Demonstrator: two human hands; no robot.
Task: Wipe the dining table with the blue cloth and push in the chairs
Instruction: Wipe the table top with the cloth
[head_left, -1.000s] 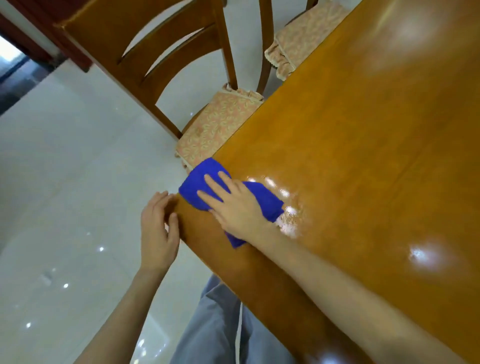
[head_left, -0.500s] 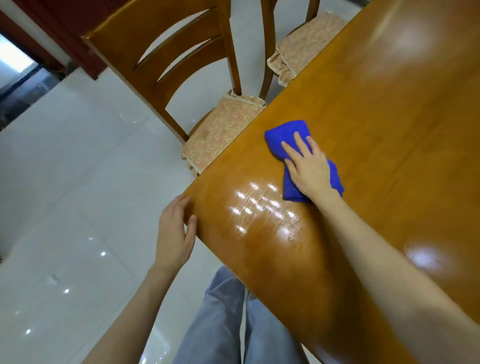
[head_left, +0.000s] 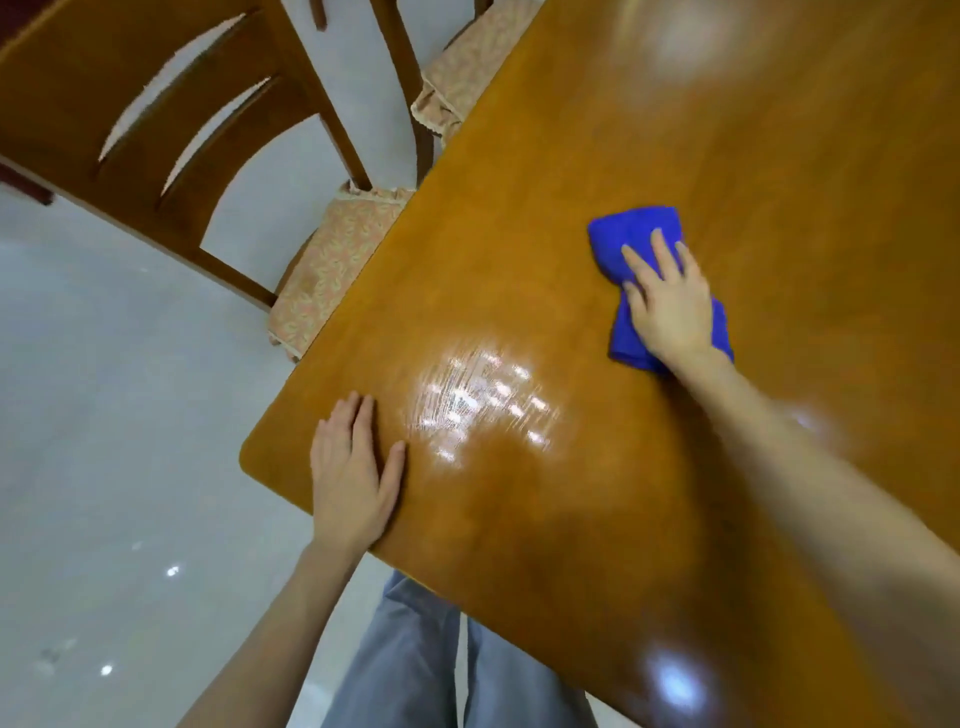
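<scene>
Table (head_left: 649, 130) glossy wood, wet streaks | blue cloth (head_left: 634, 231) on top | pale tiled floor (head_left: 104, 415)

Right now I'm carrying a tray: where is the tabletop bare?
The table is bare nearly everywhere: between the left hand and the blue cloth, and beyond the cloth. Only the corner under that hand, and the right hand pressing the cloth, are taken.

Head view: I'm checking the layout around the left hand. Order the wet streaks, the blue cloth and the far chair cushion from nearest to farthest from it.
From the left hand, at the table's near corner:
1. Wet streaks, just right of it.
2. Blue cloth, farther right, under the right hand.
3. Far chair cushion, at the top.
</scene>
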